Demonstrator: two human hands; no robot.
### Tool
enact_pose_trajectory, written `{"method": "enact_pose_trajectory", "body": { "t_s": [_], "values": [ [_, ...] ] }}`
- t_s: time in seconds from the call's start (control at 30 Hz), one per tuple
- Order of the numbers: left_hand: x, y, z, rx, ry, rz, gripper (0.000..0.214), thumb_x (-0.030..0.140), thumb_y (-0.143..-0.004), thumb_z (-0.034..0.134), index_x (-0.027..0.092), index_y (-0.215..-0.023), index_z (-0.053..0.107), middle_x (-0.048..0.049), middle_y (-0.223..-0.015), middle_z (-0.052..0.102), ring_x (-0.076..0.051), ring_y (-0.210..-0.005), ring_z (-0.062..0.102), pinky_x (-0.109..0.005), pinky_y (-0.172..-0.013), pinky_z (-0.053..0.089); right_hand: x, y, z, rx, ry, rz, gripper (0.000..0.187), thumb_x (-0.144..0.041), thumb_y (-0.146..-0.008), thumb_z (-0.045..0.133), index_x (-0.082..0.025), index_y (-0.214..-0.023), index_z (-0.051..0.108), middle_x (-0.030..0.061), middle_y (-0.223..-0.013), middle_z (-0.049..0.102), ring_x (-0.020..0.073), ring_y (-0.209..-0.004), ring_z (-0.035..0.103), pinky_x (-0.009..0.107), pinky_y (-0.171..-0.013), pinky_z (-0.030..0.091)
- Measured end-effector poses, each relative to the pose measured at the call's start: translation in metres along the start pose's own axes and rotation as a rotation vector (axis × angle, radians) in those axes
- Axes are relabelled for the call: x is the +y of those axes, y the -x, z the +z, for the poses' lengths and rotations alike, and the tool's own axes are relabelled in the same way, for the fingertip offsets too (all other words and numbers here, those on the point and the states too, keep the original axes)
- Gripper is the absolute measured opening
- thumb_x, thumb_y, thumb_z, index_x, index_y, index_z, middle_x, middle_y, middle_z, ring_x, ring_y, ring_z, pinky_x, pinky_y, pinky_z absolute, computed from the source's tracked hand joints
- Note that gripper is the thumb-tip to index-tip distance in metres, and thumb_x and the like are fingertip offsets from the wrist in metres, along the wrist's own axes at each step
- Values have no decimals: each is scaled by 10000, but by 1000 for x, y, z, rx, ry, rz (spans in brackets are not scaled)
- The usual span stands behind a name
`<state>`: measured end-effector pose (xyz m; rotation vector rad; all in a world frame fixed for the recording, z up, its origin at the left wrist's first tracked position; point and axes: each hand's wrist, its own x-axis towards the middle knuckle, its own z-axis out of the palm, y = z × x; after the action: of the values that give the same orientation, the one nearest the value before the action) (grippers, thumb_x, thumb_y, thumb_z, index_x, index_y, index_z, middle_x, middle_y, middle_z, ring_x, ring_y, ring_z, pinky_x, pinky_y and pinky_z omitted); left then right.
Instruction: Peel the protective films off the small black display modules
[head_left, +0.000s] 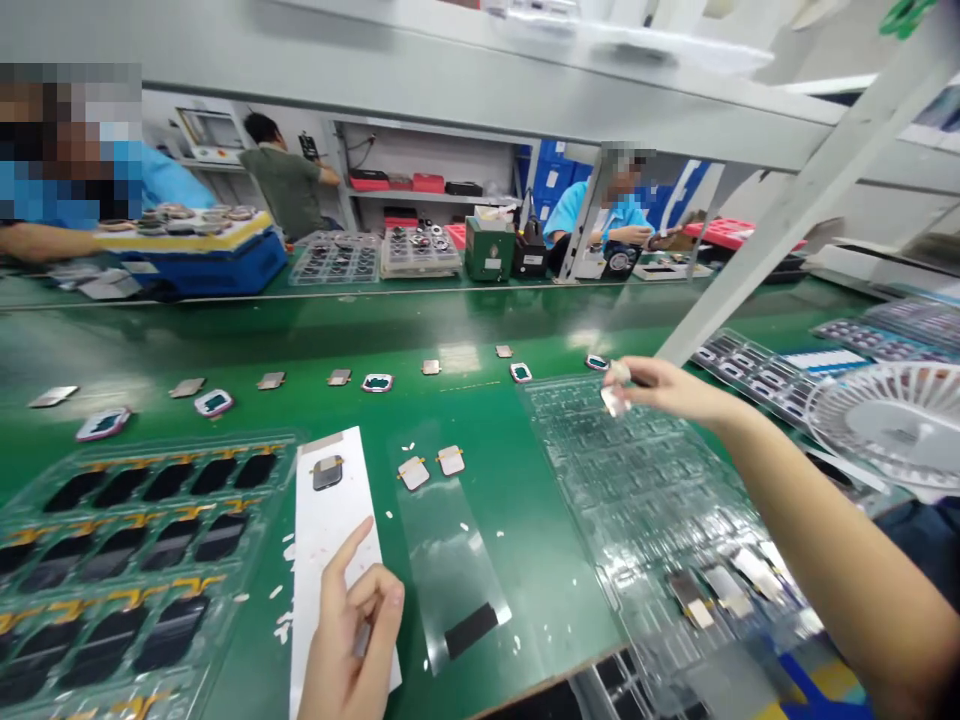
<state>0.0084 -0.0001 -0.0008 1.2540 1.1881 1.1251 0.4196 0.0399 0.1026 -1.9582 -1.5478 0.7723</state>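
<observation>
Tiny white piece point(615, 402) is pinched between thumb and fingertips of the right hand point(667, 390), nearly closed on it and hovering over a clear plastic tray point(622, 500). Left hand point(352, 640) sits at the bottom edge, index finger sticking out, other fingers curled around something grey; too hidden to tell if it's actually gripping. Just above that hand is a white strip point(330, 560) with a dark grey part point(328, 472) on it, yellow tape at its sides. Next over, a clear film point(442, 570) carries two pale pads point(451, 460) and a black patch. Further left there's a tray of black parts point(127, 570) with yellow tabs. A row of small silver and pink-rimmed parts point(339, 377) runs across the green counter point(465, 330). Two co-workers in blue point(600, 215) sit across it.
</observation>
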Motion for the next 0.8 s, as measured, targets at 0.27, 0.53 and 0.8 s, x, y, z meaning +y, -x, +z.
{"method": "enact_pose_trajectory", "body": {
  "t_s": [0.27, 0.53, 0.8],
  "values": [
    [-2, 0, 6, 92, -32, 48, 541, 515, -971, 473, 218, -1414, 387, 37, -633, 481, -128, -525, 392, -249, -531, 306, 40, -174, 1, 265, 160, 204, 278, -346, -982, 555, -162, -1183, 607, 92, -1195, 623, 198, -1009, 640, 388, -861, 558],
    [-3, 0, 10, 141, -24, 111, 408, 437, -997, 466, 262, -1364, 433, 12, -723, 535, -133, -566, 416, -260, -536, 316, 13, -175, 23, 355, 357, 85, 176, -339, -993, 519, -228, -1009, 654, 59, -1067, 645, 166, -935, 624, 295, -795, 515],
    [9, 13, -3, 294, -12, 316, 266, 276, -994, 504, 244, -1258, 511, 14, -728, 563, -146, -634, 515, -263, -585, 401, -110, -77, 184, -291, 344, -570, 297, -480, -811, 713, -240, -984, 681, -19, -795, 630, 140, -703, 583, 237, -637, 405]
  ]
}}
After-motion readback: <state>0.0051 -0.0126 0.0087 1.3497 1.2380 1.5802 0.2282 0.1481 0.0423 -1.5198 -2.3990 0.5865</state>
